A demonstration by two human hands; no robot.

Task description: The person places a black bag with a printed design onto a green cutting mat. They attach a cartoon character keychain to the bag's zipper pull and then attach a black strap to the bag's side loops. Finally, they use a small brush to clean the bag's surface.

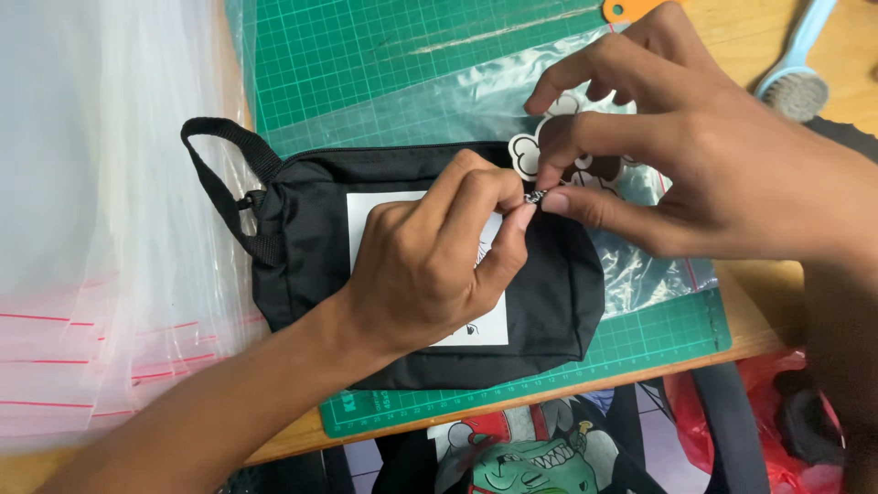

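A black fabric pouch (558,302) with a wrist strap (215,146) and a white printed patch (366,215) lies on a green cutting mat (366,55). My left hand (430,265) rests on the patch, its thumb and forefinger pinching a small metal piece (535,196), likely the zipper pull. My right hand (695,155) pinches the same metal piece from the right side. Under my right hand a white-and-brown cartoon charm (530,151) lies against the pouch's upper edge.
A stack of clear zip bags with red seal lines (101,274) covers the left. One clear bag (640,265) lies under the pouch. A pale blue brush (796,82) sits top right, an orange tool (626,9) at the top edge. Cartoon-print fabric (521,448) lies below the table edge.
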